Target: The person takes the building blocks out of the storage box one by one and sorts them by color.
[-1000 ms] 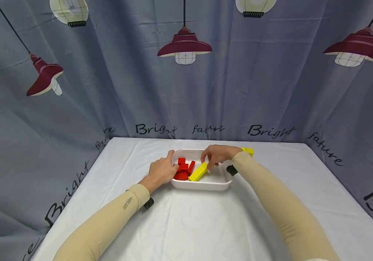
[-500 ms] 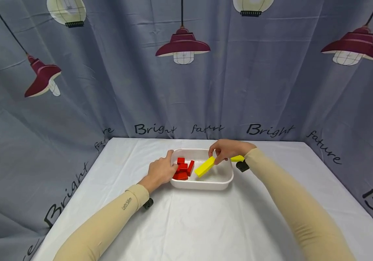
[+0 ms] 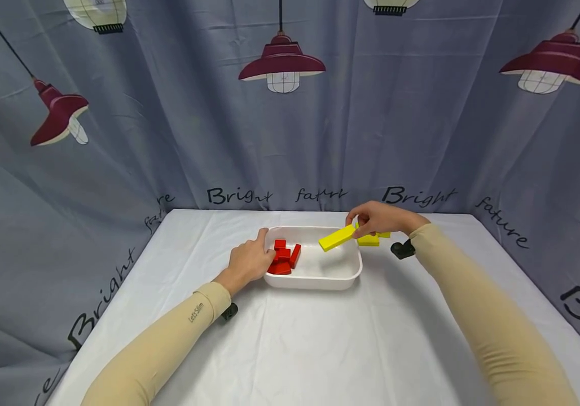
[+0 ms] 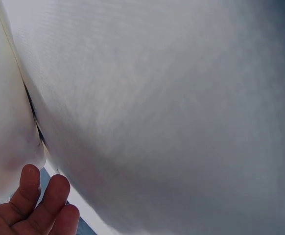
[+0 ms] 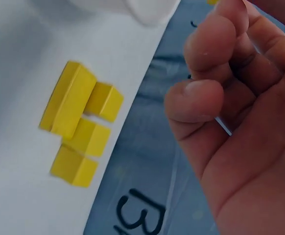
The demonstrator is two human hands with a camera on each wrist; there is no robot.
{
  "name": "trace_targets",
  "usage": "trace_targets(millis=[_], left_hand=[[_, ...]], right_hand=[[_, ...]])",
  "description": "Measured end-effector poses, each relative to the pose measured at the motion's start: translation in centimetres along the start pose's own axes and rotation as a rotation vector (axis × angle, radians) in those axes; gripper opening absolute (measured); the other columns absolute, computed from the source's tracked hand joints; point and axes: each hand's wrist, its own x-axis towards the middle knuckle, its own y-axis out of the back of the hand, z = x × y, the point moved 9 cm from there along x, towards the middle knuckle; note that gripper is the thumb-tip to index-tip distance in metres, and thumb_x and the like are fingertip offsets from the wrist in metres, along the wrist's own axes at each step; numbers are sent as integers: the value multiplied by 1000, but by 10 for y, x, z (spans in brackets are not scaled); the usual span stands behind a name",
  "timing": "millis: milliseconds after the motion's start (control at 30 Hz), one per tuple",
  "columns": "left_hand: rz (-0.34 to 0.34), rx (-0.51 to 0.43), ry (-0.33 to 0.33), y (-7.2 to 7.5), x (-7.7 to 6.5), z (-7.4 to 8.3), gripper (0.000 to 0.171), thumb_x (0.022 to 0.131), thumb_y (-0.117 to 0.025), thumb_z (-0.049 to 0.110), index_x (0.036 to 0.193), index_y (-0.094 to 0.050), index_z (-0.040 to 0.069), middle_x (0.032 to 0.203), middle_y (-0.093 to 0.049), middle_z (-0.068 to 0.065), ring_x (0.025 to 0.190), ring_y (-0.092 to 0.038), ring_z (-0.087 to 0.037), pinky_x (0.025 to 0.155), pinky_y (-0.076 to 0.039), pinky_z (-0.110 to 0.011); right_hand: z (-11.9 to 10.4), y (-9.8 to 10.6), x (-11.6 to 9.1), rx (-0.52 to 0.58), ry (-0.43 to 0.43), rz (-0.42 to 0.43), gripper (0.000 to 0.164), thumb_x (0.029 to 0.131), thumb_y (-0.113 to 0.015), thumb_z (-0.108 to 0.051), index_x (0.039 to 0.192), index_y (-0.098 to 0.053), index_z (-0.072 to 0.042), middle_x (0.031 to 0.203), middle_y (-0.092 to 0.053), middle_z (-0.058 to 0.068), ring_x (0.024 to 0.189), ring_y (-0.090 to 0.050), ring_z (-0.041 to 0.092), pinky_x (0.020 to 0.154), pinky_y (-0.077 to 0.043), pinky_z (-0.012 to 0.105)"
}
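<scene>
White tabletop (image 3: 315, 344), and it's the right hand (image 3: 378, 219) that's nearer, its grip pinching one end of a yellow block (image 3: 337, 238); long axis slants leftward, above the right half of the tray (image 3: 315, 283), whose left rim the left hand (image 3: 247, 260) holds.

Grey-blue curtain (image 3: 193, 135) spans the back and both sides, hanging in vertical folds with faint creases. Printed on it: three maroon pendant lamps (image 3: 282, 66), the left one slanting with the drape; also two round, pale lanterns (image 3: 96, 11), cut off at the top of the head view. Black script lettering (image 3: 239, 196), reading "Bright" and "fature", runs along the lower part of the fabric, across the back and down both sides. Counter (image 3: 315, 344) is white-covered, lightly wrinkled; far edge meets the curtain. Lighting diffuse, shadows soft-edged.
</scene>
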Motion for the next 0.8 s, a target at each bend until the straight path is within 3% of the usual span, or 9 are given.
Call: trace_targets(millis=[233,500,800], left_hand=[[-12,1,21,-1,-1,-3,64,96,-47,41,154,-30,20,97,-70,-11,76,-65,-26,75,-53,-43],[-12,-13,23,-1,-1,-3,64,96,-47,40,155,-30,20,96,-71,-10,73,-64,-25,74,-54,-43],[-15,-20,18,0,0,-1,63,97,-47,40,155,-29,20,93,-69,-10,70,-62,-25,74,-53,-42]], right_hand=[[23,9,-10,37,-32,57,35,88,-77,-19,120,-66,-11,76,-54,7,68,-53,32,60,-48,32],[44,20,-26,43,-70,118,38,91,-75,-20,125,-63,-8,79,-56,9,62,-48,19,56,-41,29],[77,28,-48,91,-170,150,42,93,-73,-23,129,-60,-8,79,-55,8,64,-48,20,57,-40,30]])
